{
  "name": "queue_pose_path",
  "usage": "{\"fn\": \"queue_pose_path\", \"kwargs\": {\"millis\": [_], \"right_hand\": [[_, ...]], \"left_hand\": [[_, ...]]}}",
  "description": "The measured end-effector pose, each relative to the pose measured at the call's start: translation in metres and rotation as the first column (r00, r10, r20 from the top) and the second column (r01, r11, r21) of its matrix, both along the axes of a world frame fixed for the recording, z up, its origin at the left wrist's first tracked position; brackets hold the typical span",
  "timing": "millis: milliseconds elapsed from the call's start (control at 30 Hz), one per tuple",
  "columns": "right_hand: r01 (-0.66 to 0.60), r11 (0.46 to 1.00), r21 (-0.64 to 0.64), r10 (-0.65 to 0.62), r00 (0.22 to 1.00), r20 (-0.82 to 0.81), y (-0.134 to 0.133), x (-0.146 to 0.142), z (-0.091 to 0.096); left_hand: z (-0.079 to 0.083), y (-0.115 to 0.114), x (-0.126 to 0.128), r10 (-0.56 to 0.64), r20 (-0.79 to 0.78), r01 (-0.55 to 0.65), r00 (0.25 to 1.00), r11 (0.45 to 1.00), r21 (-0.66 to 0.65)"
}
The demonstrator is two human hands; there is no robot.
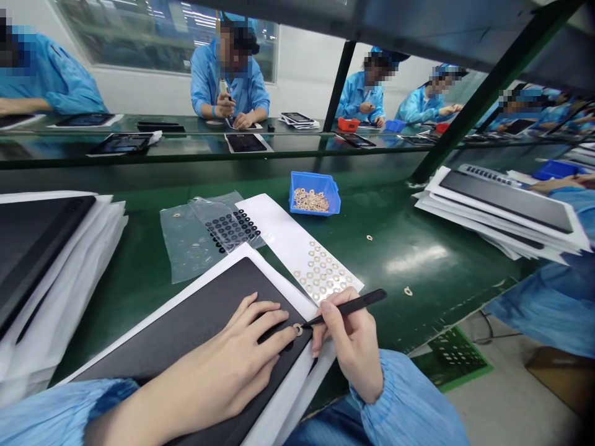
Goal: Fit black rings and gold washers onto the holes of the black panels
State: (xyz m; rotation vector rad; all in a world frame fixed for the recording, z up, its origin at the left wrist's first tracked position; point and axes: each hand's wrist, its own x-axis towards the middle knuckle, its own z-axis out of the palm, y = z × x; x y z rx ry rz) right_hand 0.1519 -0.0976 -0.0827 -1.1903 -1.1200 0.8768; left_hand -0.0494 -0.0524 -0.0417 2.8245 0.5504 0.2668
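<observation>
The right hand [348,350] pinches black tweezers [353,306] between thumb and fingers, their long axis sloping down leftward to tips at a small copper-coloured ring [297,329]; whether they grip it is hard to tell. The ring lies on a dark tablet panel [195,316], just beside the outstretched fingertips of the open left hand [237,353]. Past the tweezers lies a white sheet of matching rings [320,266], then a blue bin [313,193] of loose ones.
</observation>
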Motion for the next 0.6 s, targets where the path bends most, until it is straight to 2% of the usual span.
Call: {"fn": "queue_pose_path", "kwargs": {"millis": [133, 233, 500, 600], "right_hand": [[0.055, 0.996, 0.063, -0.057, 0.998, 0.032, -0.0032, -0.0025, -0.0019], [0.111, 0.992, 0.061, -0.111, 0.994, -0.001, -0.0051, -0.0036, -0.0011], [0.11, 0.993, 0.049, -0.109, 0.994, -0.013, -0.0083, -0.005, 0.0024], [0.099, 0.992, 0.08, -0.1, 0.995, 0.012, -0.0081, -0.0052, 0.0009]], "left_hand": [[0.0002, -0.0004, 0.0015, 0.003, -0.016, -0.002, 1.0, 0.999, 0.038], [0.0001, -0.0016, 0.0045, 0.023, -0.031, -0.021, 0.999, 0.998, 0.063], [-0.0021, -0.0049, 0.0071, 0.053, -0.001, -0.052, 0.999, 0.995, 0.09], [-0.0034, -0.0043, 0.0062, 0.068, -0.007, -0.067, 0.998, 0.993, 0.096]]}}
